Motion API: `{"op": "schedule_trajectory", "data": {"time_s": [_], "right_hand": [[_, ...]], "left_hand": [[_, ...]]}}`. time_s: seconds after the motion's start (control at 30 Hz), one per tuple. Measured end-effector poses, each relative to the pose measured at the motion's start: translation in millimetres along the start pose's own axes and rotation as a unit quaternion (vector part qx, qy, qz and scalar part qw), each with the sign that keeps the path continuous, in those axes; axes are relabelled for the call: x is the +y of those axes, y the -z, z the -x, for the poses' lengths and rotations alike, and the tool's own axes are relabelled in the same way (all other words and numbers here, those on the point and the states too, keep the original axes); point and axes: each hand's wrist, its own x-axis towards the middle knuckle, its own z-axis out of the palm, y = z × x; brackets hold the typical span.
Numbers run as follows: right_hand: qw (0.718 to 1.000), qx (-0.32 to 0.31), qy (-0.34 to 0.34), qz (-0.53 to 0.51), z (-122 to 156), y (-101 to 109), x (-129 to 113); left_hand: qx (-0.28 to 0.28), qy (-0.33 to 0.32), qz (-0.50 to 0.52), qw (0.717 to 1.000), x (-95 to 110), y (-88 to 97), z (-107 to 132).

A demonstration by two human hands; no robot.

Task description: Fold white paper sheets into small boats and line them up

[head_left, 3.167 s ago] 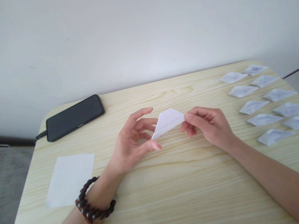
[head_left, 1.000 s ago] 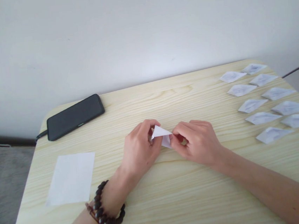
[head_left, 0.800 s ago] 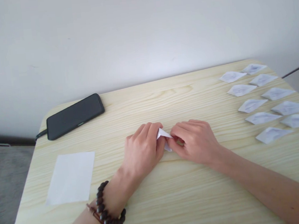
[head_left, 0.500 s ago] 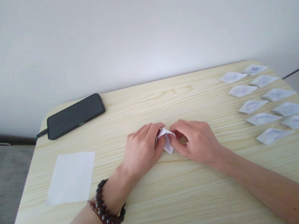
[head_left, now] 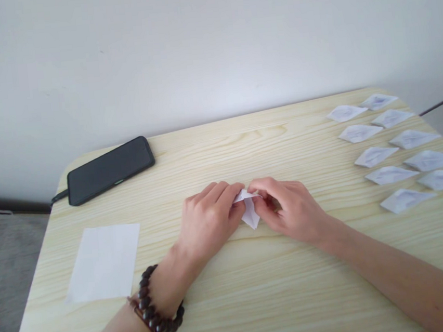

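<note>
Between my two hands is a small piece of folded white paper (head_left: 251, 215), its pointed end toward me and its upper flaps spread sideways. My left hand (head_left: 212, 211) pinches the left flap between thumb and fingers; a dark beaded bracelet (head_left: 151, 306) circles that wrist. My right hand (head_left: 286, 204) grips the right flap, thumb underneath and forefinger over the top edge. Fingers cover parts of the folds. Off to the left a flat square white sheet (head_left: 104, 262) lies on the table.
Several folded white paper boats (head_left: 390, 175) sit in two columns along the right side of the wood-grain table (head_left: 235, 311). A black phone (head_left: 110, 170) with a cable (head_left: 59, 197) plugged in rests at the back left. A pale wall (head_left: 210, 52) rises behind the table.
My right forefinger has moved left over the paper's top edge. The upper flaps look flatter and wider than before. Both hands keep their hold, and the view has shifted slightly.
</note>
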Motion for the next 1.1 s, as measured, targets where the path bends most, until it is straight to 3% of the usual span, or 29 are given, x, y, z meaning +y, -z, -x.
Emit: {"op": "schedule_trajectory", "data": {"time_s": [0.27, 0.57, 0.63, 0.7, 0.83, 1.1], "right_hand": [[0.999, 0.034, 0.036, 0.01, -0.6, 1.9, 3.2], [0.988, 0.085, 0.107, 0.069, 0.3, -2.1, 5.0], [0.989, 0.095, 0.095, 0.061, 0.5, -3.0, 4.6], [0.99, 0.107, 0.076, 0.05, 0.5, -3.5, 3.0], [0.99, 0.119, 0.061, 0.032, 0.1, -3.9, -0.1], [0.993, 0.089, 0.057, 0.058, -0.6, -3.1, 3.3]], "left_hand": [[0.021, 0.048, 0.084, 0.995, 0.0, 1.0, -0.2], [0.082, -0.051, 0.02, 0.995, -2.7, -3.0, 6.2], [0.078, -0.024, 0.049, 0.995, -2.9, -4.2, 5.1], [0.061, 0.047, 0.111, 0.991, -1.8, -4.5, 2.9], [0.009, 0.165, 0.215, 0.963, 2.1, -4.2, -0.8], [-0.002, 0.184, 0.2, 0.962, 5.6, -3.2, -2.3]]}}
